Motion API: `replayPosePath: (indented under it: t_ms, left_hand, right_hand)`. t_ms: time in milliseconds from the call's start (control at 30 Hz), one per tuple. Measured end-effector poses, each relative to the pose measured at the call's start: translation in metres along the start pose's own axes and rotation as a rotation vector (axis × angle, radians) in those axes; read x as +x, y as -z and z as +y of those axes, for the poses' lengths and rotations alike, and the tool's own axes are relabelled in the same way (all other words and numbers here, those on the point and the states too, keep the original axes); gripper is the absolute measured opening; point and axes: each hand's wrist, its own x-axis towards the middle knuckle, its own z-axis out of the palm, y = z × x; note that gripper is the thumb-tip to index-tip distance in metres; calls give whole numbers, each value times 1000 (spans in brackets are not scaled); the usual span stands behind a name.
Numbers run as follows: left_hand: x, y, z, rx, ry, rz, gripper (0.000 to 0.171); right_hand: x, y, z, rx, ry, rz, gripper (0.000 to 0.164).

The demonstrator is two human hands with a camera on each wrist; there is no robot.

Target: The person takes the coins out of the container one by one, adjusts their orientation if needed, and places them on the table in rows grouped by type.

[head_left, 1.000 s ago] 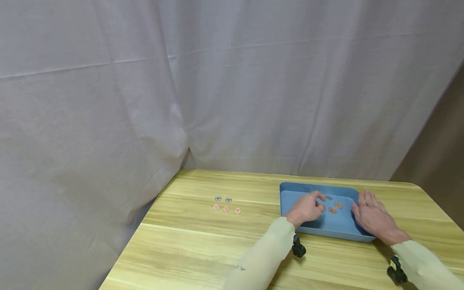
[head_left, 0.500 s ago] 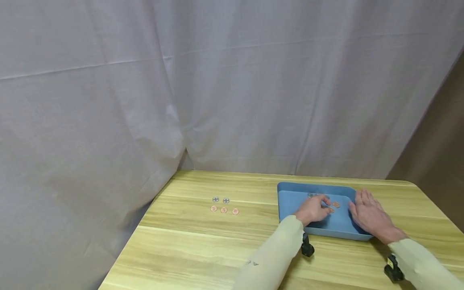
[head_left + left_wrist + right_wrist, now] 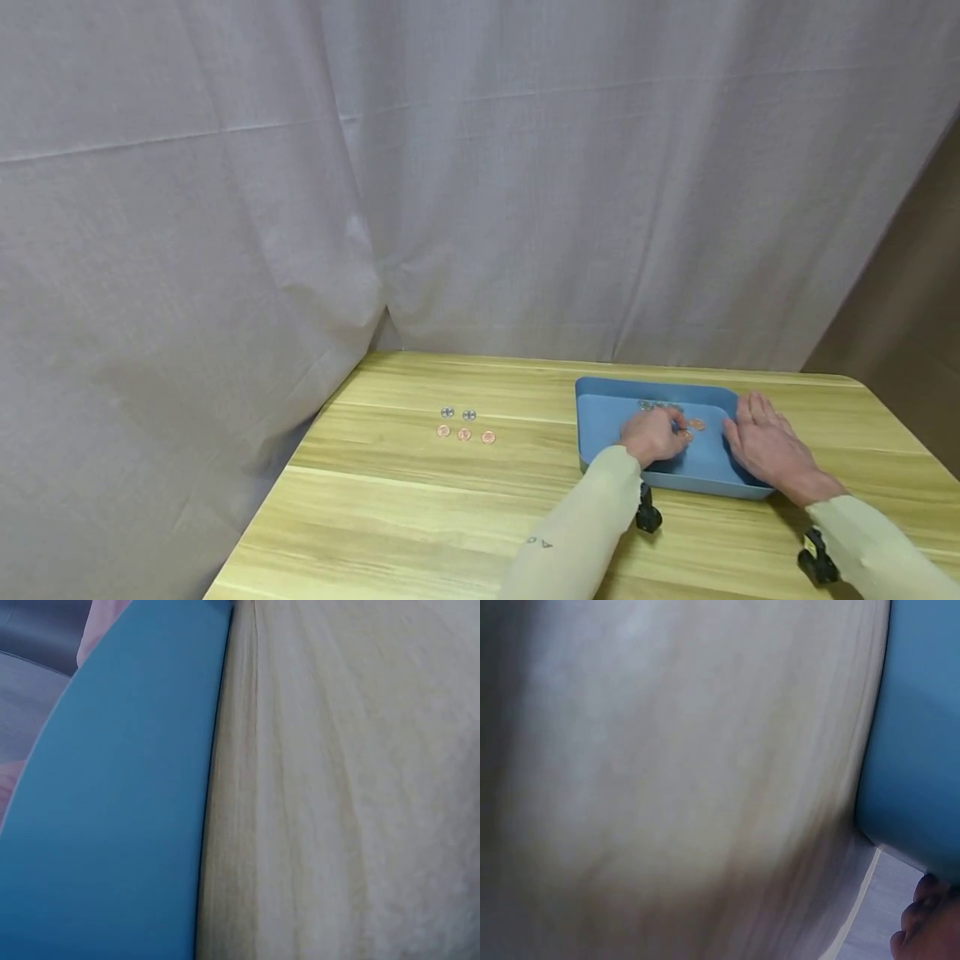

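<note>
A shallow blue tray (image 3: 712, 458) stands toward the right of the wooden table in the head view. My left hand (image 3: 651, 435) reaches into it with bent fingers, thumb and index finger right at a copper-coloured coin (image 3: 687, 436). Whether they pinch it I cannot tell. Just beyond lies another copper-coloured coin (image 3: 697, 424). Several silver-coloured coins (image 3: 660, 406) lie in a row along the tray's back, partly covered by that hand. My right hand (image 3: 771, 446) rests over the tray's right rim with its fingers straight. The left wrist view shows the tray's outer wall (image 3: 135, 787).
Left of the tray, two silver-coloured coins (image 3: 447, 412) lie on the table (image 3: 390, 517) behind a row of three copper-coloured coins (image 3: 464, 434). A grey curtain (image 3: 510, 208) hangs behind the table and along its left side.
My left hand has moved right inside the tray, uncovering silver-coloured coins at the back and coming up to the nearer copper-coloured coin. The right hand has stayed on the rim.
</note>
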Motion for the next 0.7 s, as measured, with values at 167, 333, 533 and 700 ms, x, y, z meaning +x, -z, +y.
replayPosePath:
  t_ms: [167, 333, 533, 700]
  left_hand:
    - [-1, 0, 0, -9, 2, 4, 12]
    - [-2, -1, 0, -8, -5, -19, 7]
    - [-2, -2, 1, 16, -9, -46, 9]
    - [-3, 1, 4, 46, -10, -104, 12]
  right_hand:
    - [0, 0, -1, -4, -5, 3, 64]
    - [0, -1, -1, 2, -7, -3, 65]
    - [-1, -2, -1, -21, -1, 11, 62]
    - [-1, -2, -1, -19, -6, 10, 63]
